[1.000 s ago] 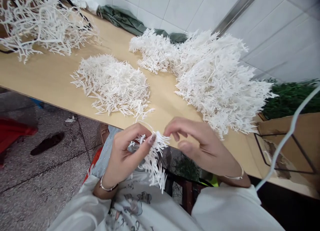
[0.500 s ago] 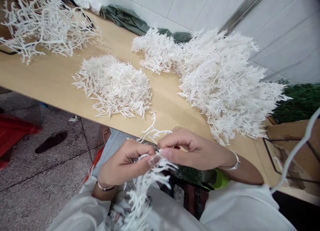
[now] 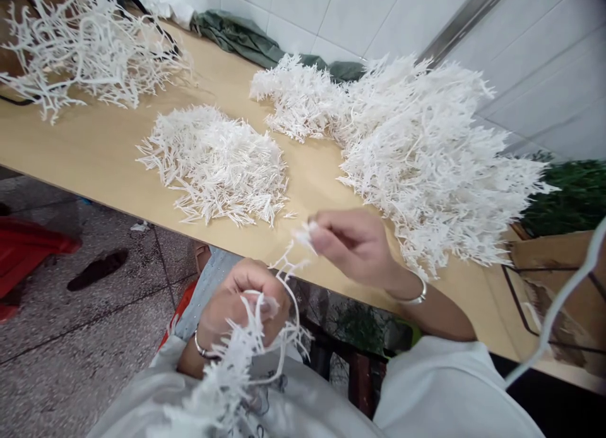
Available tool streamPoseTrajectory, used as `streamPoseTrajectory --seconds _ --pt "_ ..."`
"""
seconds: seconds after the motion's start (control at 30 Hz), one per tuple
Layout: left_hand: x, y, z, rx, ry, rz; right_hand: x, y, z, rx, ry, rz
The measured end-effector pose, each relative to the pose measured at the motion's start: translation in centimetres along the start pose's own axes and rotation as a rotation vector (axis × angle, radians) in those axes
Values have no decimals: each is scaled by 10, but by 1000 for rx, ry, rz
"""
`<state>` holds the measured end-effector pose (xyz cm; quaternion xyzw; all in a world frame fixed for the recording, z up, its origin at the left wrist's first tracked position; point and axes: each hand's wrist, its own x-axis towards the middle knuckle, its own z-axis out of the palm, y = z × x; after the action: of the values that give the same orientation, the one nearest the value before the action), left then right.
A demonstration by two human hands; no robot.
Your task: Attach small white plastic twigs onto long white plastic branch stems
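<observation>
My left hand (image 3: 243, 299) is closed around a white artificial branch (image 3: 227, 368), whose feathery end hangs over my lap. Bare, thin twigs of it curl up to the right of that hand. Above the table's near edge, my right hand (image 3: 355, 245) pinches a small white sprig (image 3: 305, 233) between thumb and fingertips; it is blurred by motion. A low heap of short white sprigs (image 3: 222, 166) lies just beyond my hands. Farther right spreads a bigger pile of feathery white branches (image 3: 416, 147).
The tan table (image 3: 95, 147) runs along a tiled wall. Bare white branches (image 3: 89, 53) pile up at the far left. A dark green cloth (image 3: 237, 34) lies against the wall. At right are a cardboard box (image 3: 558, 261), green foliage (image 3: 568, 195) and a white cable (image 3: 563, 305).
My hands have come apart. The right one has moved up toward the table with a small sprig, while the left has drawn slightly down and left with the branch.
</observation>
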<state>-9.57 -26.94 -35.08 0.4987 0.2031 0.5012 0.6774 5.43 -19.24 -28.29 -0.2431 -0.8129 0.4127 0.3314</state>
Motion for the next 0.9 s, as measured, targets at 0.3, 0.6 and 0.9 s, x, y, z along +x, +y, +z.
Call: streamPoseTrajectory --seconds 0.3,0.6,0.9 --pt "-4 4 1 206 268 59 43 83 -24 -614 15 180" --pt "-6 15 -4 -244 -248 -78 16 59 -18 -746 171 -75" --pt "-11 16 3 112 39 264 -18 -7 22 152 -89 -239"
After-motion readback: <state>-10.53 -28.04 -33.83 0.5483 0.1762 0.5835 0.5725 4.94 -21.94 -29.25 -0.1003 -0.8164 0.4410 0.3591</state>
